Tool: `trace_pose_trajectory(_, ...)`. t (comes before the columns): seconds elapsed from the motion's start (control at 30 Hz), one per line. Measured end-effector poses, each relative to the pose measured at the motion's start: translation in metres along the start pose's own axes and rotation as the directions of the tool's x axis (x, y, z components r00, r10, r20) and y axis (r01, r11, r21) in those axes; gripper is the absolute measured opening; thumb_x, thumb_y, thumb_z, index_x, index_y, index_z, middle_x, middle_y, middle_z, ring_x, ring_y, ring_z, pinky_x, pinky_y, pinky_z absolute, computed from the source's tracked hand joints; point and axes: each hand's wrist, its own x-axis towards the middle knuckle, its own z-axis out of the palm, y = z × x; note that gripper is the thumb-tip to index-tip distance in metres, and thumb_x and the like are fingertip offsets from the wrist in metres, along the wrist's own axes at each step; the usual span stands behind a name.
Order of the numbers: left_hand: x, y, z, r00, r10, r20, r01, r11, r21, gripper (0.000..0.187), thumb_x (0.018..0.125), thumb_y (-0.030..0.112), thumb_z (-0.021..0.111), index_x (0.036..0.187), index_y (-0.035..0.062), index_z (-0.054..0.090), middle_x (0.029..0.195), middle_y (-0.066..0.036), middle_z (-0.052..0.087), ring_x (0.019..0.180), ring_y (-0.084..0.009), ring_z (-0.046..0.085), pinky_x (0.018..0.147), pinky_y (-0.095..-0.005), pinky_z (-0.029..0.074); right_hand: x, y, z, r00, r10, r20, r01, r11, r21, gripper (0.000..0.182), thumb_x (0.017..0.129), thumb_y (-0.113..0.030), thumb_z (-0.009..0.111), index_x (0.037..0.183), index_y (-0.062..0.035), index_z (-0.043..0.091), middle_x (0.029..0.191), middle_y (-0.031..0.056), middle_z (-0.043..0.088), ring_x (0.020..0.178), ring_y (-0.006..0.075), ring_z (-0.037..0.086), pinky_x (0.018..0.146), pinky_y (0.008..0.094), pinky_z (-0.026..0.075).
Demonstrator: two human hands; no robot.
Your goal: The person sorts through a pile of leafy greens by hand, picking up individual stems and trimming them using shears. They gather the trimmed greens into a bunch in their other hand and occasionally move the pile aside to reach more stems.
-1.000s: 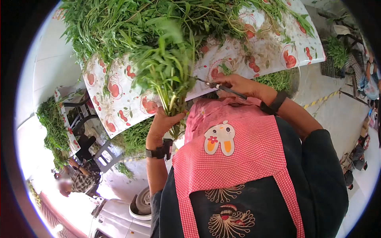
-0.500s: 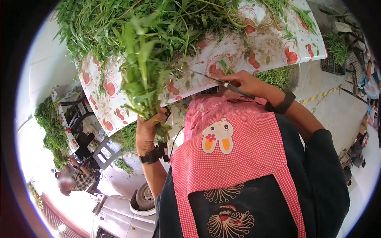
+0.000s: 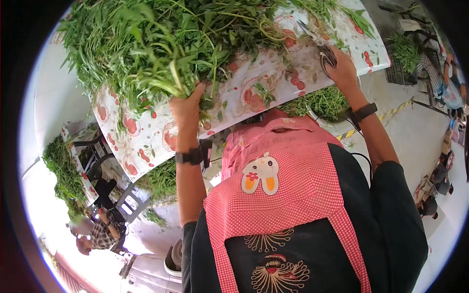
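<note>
My left hand (image 3: 185, 110) is closed around the stem ends of a bunch of leafy greens (image 3: 173, 80), close over the table's near edge. The bunch overlaps a large heap of the same greens (image 3: 122, 63). On the right, my right hand (image 3: 342, 71) grips scissors (image 3: 320, 46) by their dark handles, the blades pointing away from me over the tabletop. A tablecloth with a red fruit print (image 3: 251, 80) covers the table and has loose leaves and soil on it.
Below the table's right edge lies a pile of cut greens (image 3: 325, 102). A dark crate of greens (image 3: 403, 58) stands at far right. At left are a second heap of greens (image 3: 63, 171), a grey plastic chair (image 3: 129, 202) and a person in a checked shirt (image 3: 105, 237).
My left hand has moved up and forward with the bunch, over the table. My right hand has carried the scissors forward and right, and their blades now point away from me.
</note>
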Motion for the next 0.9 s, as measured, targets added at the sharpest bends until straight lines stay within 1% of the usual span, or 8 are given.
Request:
trace_pose_trajectory(0.07,0.018,-0.019,0.013,0.998,-0.044,0.05,0.015,0.881,0.474,0.045,0.064,0.033,0.078,0.084,-0.0044,0.064,0.077,-0.016,0.064,0.066,-0.0229,0.061,0.063,-0.0332,0.049,0.001,-0.001,-0.004,1.0,-0.02,-0.018,0.02,1.0,0.007,0.046,0.071,-0.02,0.066,0.115,-0.011,0.055,0.093,0.0106,0.058,0.092,0.0296,0.054,0.082,0.0381,0.045)
trace_pose_trajectory(0.1,0.023,-0.023,0.02,0.997,-0.046,0.056,0.014,0.881,0.472,0.045,0.064,0.033,0.078,0.084,-0.0044,0.064,0.077,-0.016,0.064,0.066,-0.0229,0.061,0.063,-0.0332,0.049,0.002,-0.007,-0.012,0.997,-0.071,-0.026,0.069,0.994,-0.08,0.045,0.071,-0.02,0.066,0.114,-0.0106,0.055,0.095,0.0105,0.057,0.092,0.0297,0.054,0.082,0.0383,0.045)
trace_pose_trajectory(0.17,0.026,-0.027,0.034,1.0,0.028,-0.01,-0.009,0.594,0.804,0.056,0.058,0.043,0.078,0.079,-0.007,0.063,0.077,-0.022,0.064,0.071,-0.0325,0.063,0.068,-0.0404,0.049,0.0,-0.023,-0.02,0.992,-0.123,-0.031,0.116,0.979,-0.17,0.044,0.072,-0.02,0.065,0.113,-0.0102,0.056,0.096,0.0104,0.057,0.092,0.0297,0.053,0.083,0.0385,0.044)
trace_pose_trajectory(0.43,0.022,-0.016,0.031,0.997,0.076,-0.032,-0.027,0.668,0.744,0.049,0.061,0.038,0.076,0.08,-0.0062,0.065,0.075,-0.02,0.065,0.071,-0.0313,0.064,0.068,-0.0379,0.05,-0.048,-0.144,0.036,0.881,-0.413,0.229,0.344,0.894,0.288,0.03,0.075,-0.025,0.065,0.103,-0.0157,0.06,0.09,0.0072,0.053,0.078,0.0294,0.057,0.064,0.0367,0.048)
trace_pose_trajectory(0.5,0.009,-0.012,0.019,0.999,-0.047,-0.017,0.05,0.955,0.293,0.05,0.059,0.033,0.08,0.081,-0.0084,0.063,0.081,-0.015,0.065,0.07,-0.0224,0.062,0.069,-0.0343,0.049,-0.058,-0.148,0.054,0.828,-0.472,0.302,0.401,0.876,0.268,0.029,0.075,-0.027,0.065,0.101,-0.0154,0.06,0.088,0.0063,0.053,0.075,0.0286,0.058,0.06,0.0374,0.047)
trace_pose_trajectory(0.57,-0.011,0.009,0.003,0.99,-0.128,-0.052,0.137,0.893,0.429,0.039,0.067,0.024,0.076,0.089,-0.0059,0.063,0.083,-0.012,0.065,0.069,-0.0179,0.061,0.065,-0.0315,0.049,-0.068,-0.14,0.071,0.711,-0.669,0.218,0.584,0.734,0.345,0.028,0.074,-0.031,0.065,0.097,-0.015,0.06,0.082,0.004,0.052,0.072,0.0255,0.058,0.054,0.0377,0.046)
trace_pose_trajectory(0.63,-0.025,0.005,-0.016,0.988,-0.121,0.098,0.141,0.96,-0.24,0.026,0.075,0.013,0.069,0.094,-0.0037,0.063,0.078,-0.009,0.065,0.067,-0.0152,0.061,0.061,-0.0272,0.05,-0.076,-0.135,0.062,0.652,-0.676,0.343,0.595,0.737,0.322,0.027,0.075,-0.031,0.064,0.097,-0.0151,0.06,0.08,0.0039,0.053,0.071,0.0248,0.058,0.054,0.0368,0.047)
trace_pose_trajectory(0.9,-0.082,0.008,-0.092,0.973,-0.21,0.094,0.227,0.8,-0.556,0.025,0.083,0.02,0.064,0.097,0.0015,0.055,0.074,-0.005,0.057,0.068,-0.014,0.054,0.059,-0.0252,0.043,-0.077,-0.141,0.021,0.579,-0.673,0.46,0.517,0.739,0.431,0.021,0.078,-0.026,0.061,0.094,-0.0123,0.06,0.08,0.0053,0.055,0.075,0.0256,0.059,0.06,0.0353,0.049)
